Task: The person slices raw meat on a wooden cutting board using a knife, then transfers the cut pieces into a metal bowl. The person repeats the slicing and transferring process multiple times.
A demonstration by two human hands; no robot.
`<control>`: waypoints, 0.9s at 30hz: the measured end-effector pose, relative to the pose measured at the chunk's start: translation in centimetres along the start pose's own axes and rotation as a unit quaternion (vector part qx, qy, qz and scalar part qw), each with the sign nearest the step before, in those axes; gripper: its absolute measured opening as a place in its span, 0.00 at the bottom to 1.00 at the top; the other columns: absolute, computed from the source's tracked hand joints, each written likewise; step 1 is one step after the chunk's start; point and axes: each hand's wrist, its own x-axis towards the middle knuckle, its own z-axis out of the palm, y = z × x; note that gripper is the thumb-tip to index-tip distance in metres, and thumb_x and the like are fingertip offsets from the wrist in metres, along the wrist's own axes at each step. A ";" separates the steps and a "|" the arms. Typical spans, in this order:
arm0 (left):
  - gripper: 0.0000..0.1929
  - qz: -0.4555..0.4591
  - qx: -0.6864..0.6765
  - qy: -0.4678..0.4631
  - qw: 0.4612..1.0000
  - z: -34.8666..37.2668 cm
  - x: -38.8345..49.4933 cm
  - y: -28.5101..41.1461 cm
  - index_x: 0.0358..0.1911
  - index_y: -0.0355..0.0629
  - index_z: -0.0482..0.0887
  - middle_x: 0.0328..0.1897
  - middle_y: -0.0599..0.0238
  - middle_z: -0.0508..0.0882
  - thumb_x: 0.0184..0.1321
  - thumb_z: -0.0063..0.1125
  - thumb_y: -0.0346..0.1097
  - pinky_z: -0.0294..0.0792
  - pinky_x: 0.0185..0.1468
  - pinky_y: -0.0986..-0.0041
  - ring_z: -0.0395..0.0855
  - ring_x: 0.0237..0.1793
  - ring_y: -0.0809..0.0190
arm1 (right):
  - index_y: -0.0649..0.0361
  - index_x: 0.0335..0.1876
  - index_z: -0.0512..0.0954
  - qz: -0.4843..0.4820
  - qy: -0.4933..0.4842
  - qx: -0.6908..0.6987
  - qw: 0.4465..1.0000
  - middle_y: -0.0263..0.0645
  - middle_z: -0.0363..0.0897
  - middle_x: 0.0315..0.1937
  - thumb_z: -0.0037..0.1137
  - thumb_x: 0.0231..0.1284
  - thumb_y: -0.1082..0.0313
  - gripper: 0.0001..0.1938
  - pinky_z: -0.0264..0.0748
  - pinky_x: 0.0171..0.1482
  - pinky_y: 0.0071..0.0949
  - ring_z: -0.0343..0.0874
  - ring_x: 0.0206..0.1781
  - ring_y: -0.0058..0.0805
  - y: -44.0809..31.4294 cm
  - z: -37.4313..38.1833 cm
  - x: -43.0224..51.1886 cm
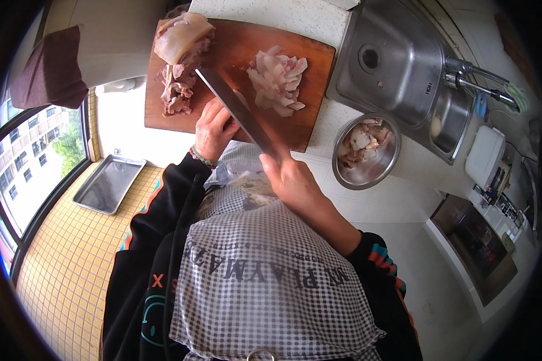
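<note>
My right hand [293, 178] grips the handle end of a broad-bladed kitchen knife [237, 115], which slants up and left over a wooden cutting board [228, 40]. Close beside the blade, my left hand [211, 128] bends its fingers down onto a pale piece of meat [240, 96], mostly hidden by blade and fingers. A heap of pale sliced meat [278, 81] lies on the board's right half. At the upper left sits a large pale chunk of meat [185, 38], with darker bony meat scraps [177, 90] just below it.
Right of the board, a steel bowl [366, 144] holds meat pieces. Beyond it is a stainless sink [397, 54] with a faucet [474, 76]. A metal tray [110, 184] rests on yellow tiles by the window at left. A brown cloth [49, 70] hangs above.
</note>
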 end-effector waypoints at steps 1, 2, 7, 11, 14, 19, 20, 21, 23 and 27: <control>0.18 0.002 0.002 0.004 1.000 0.1 0.0 -0.1 0.44 0.41 0.83 0.52 0.55 0.82 0.46 0.65 0.25 0.72 0.58 0.62 0.79 0.54 0.46 | 0.63 0.48 0.70 -0.030 0.029 -0.007 0.999 0.53 0.77 0.19 0.41 0.73 0.48 0.21 0.73 0.26 0.50 0.79 0.25 0.58 0.0 0.6 0.3; 0.18 0.004 0.004 0.008 1.000 0.2 -0.1 -0.2 0.44 0.41 0.83 0.52 0.55 0.82 0.46 0.65 0.25 0.72 0.58 0.62 0.79 0.54 0.46 | 0.63 0.48 0.70 -0.060 0.051 -0.020 0.997 0.54 0.77 0.19 0.42 0.73 0.48 0.21 0.74 0.26 0.49 0.79 0.24 0.57 0.0 1.1 0.8; 0.19 0.009 -0.002 -0.004 1.000 0.0 -0.2 -0.3 0.45 0.40 0.83 0.51 0.54 0.82 0.46 0.65 0.25 0.73 0.57 0.62 0.78 0.54 0.46 | 0.69 0.53 0.70 -0.011 0.028 -0.004 1.000 0.63 0.79 0.33 0.44 0.72 0.52 0.23 0.74 0.40 0.50 0.79 0.40 0.63 0.3 2.3 2.7; 0.17 0.014 0.004 0.004 1.000 0.2 -0.5 0.6 0.45 0.39 0.82 0.52 0.54 0.81 0.49 0.63 0.24 0.72 0.57 0.62 0.78 0.54 0.46 | 0.67 0.50 0.72 -0.033 0.027 0.003 0.999 0.62 0.79 0.33 0.42 0.72 0.50 0.23 0.75 0.40 0.49 0.79 0.39 0.62 0.7 1.3 1.1; 0.18 0.015 0.001 0.040 0.999 0.8 -0.9 1.6 0.46 0.40 0.82 0.52 0.56 0.82 0.49 0.64 0.23 0.73 0.57 0.64 0.79 0.54 0.48 | 0.65 0.47 0.74 0.053 0.026 0.005 0.998 0.53 0.79 0.27 0.40 0.73 0.47 0.23 0.75 0.36 0.44 0.80 0.31 0.52 1.3 0.0 -1.9; 0.17 0.039 -0.007 0.036 0.999 1.2 -1.0 1.9 0.46 0.41 0.81 0.52 0.59 0.82 0.51 0.63 0.23 0.73 0.56 0.65 0.80 0.53 0.51 | 0.65 0.42 0.75 0.075 -0.003 0.105 0.992 0.48 0.76 0.26 0.39 0.75 0.48 0.23 0.75 0.38 0.38 0.79 0.31 0.40 2.8 -3.0 -3.7; 0.17 0.033 -0.009 0.039 0.999 1.3 -1.0 1.9 0.46 0.42 0.81 0.51 0.58 0.82 0.50 0.63 0.22 0.73 0.56 0.65 0.80 0.53 0.50 | 0.65 0.44 0.75 0.052 0.012 0.085 0.995 0.50 0.78 0.27 0.38 0.75 0.47 0.24 0.75 0.40 0.40 0.79 0.33 0.47 2.8 -3.0 -4.0; 0.17 0.028 -0.013 0.041 0.999 1.4 -1.1 1.9 0.45 0.41 0.81 0.51 0.58 0.82 0.50 0.63 0.22 0.73 0.56 0.65 0.80 0.53 0.50 | 0.65 0.45 0.75 0.034 0.028 0.062 0.997 0.52 0.80 0.29 0.38 0.75 0.47 0.24 0.75 0.41 0.41 0.80 0.35 0.53 2.7 -3.0 -4.2; 0.17 0.019 -0.016 0.041 0.999 1.6 -1.2 1.8 0.44 0.41 0.81 0.49 0.57 0.82 0.48 0.62 0.21 0.73 0.56 0.63 0.80 0.52 0.48 | 0.64 0.47 0.75 0.007 0.032 0.052 0.998 0.52 0.81 0.30 0.38 0.74 0.46 0.25 0.75 0.42 0.44 0.80 0.37 0.56 2.2 -2.6 -4.9; 0.18 0.026 -0.003 0.026 0.999 1.4 -1.4 1.4 0.44 0.40 0.82 0.50 0.55 0.82 0.47 0.64 0.23 0.73 0.56 0.63 0.79 0.53 0.47 | 0.64 0.51 0.72 0.049 -0.018 0.015 0.999 0.57 0.81 0.33 0.38 0.74 0.45 0.25 0.75 0.43 0.46 0.81 0.41 0.58 1.1 -2.5 -5.9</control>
